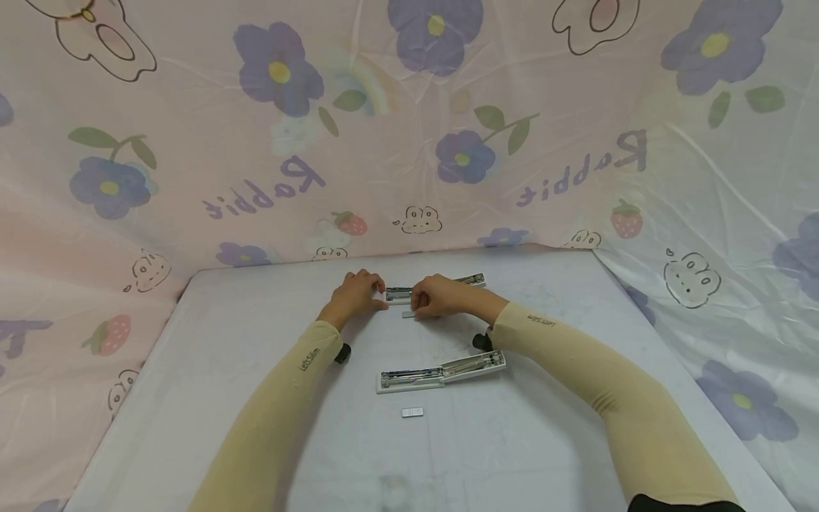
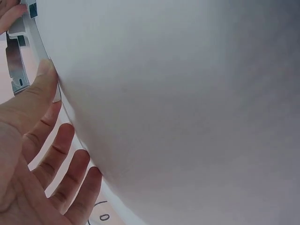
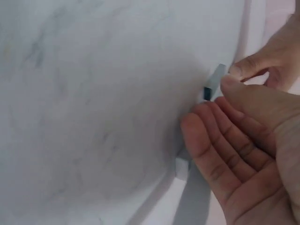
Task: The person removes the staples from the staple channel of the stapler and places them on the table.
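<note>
White and faintly scuffed, the table (image 1: pixel 544 441) fills the lower part of the head view. Pink sheeting (image 1: pixel 192 142) hangs behind it and along both sides, printed with purple flowers, strawberries and small rabbit faces; the word "Rabbit" shows on it twice, mirrored. Both forearms wear beige sleeves (image 1: pixel 576 370) with a small "Let's Slim" mark.

At the far middle of the table lies an opened stapler (image 1: pixel 473 279). The left hand (image 1: pixel 355 293) rests at its left end, fingers fairly straight, thumb against the metal rail in the left wrist view. The right hand (image 1: pixel 438 297) sits just beside it on the stapler, thumb and forefinger pinching a small grey staple strip (image 3: pixel 214 83). The hands nearly touch.

Nearer the person than that stapler lies a second opened stapler (image 1: pixel 441 371), white with a metal channel, and nearer still a loose staple strip (image 1: pixel 412 412).
</note>
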`<action>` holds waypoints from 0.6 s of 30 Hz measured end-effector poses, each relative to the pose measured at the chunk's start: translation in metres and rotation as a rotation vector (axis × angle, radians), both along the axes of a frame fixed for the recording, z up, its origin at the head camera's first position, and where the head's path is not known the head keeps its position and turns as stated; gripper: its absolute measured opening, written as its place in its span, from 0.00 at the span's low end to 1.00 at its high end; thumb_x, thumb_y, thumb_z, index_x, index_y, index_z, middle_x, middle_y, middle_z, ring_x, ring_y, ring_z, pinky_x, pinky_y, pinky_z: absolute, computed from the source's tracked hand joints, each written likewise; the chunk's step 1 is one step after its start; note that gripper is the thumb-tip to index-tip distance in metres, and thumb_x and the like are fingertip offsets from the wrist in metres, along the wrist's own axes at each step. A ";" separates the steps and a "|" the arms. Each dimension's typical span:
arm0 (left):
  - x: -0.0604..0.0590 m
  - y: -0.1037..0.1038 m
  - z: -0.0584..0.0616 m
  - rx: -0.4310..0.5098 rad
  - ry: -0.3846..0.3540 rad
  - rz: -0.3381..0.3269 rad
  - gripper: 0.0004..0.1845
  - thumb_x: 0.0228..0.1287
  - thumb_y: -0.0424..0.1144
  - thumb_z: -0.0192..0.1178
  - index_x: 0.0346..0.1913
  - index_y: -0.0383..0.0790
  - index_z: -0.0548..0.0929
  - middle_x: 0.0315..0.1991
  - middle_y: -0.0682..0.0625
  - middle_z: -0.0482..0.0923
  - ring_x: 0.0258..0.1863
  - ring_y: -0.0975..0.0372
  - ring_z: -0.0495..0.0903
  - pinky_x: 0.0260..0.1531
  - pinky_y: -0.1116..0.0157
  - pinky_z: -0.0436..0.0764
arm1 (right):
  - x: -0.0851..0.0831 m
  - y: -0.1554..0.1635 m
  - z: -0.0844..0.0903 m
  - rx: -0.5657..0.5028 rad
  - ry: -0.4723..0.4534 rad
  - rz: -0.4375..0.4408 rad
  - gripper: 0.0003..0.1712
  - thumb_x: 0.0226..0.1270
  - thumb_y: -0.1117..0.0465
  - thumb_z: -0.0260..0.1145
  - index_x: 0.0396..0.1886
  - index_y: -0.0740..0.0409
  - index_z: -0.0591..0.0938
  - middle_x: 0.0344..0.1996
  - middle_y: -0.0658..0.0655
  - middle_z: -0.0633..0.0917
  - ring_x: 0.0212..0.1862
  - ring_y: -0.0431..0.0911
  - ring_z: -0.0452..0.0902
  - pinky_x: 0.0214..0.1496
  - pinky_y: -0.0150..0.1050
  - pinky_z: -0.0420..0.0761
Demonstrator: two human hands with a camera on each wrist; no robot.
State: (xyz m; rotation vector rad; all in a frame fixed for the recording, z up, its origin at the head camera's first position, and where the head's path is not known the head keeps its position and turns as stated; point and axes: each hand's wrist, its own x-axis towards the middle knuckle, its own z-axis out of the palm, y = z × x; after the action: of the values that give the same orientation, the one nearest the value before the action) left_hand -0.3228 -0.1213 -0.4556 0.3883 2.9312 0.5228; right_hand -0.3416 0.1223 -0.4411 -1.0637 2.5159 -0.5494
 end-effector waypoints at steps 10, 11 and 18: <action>-0.002 -0.009 -0.005 0.041 -0.019 0.007 0.21 0.68 0.51 0.75 0.56 0.45 0.84 0.64 0.45 0.77 0.66 0.45 0.71 0.64 0.42 0.77 | 0.004 0.019 0.021 -0.110 0.044 0.013 0.05 0.78 0.59 0.71 0.46 0.54 0.89 0.38 0.47 0.88 0.42 0.41 0.83 0.52 0.40 0.84; -0.001 -0.010 -0.004 0.052 -0.021 0.009 0.21 0.68 0.51 0.76 0.56 0.45 0.85 0.63 0.45 0.77 0.66 0.45 0.71 0.64 0.43 0.77 | 0.005 0.022 0.023 -0.122 0.052 0.008 0.05 0.78 0.59 0.71 0.47 0.54 0.89 0.38 0.47 0.88 0.43 0.41 0.83 0.52 0.40 0.84; 0.004 -0.019 0.001 0.133 -0.047 -0.068 0.24 0.75 0.47 0.70 0.64 0.35 0.82 0.65 0.38 0.77 0.68 0.42 0.73 0.73 0.45 0.70 | 0.015 0.048 0.036 -0.201 0.109 -0.064 0.12 0.78 0.60 0.70 0.55 0.59 0.87 0.40 0.50 0.88 0.45 0.45 0.84 0.52 0.45 0.85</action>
State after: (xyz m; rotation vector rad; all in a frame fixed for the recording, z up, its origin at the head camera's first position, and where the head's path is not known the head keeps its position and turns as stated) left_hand -0.3193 -0.1407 -0.4541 0.4831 2.8357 0.7102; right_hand -0.3263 0.1707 -0.4054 -1.1136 2.6408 -0.7967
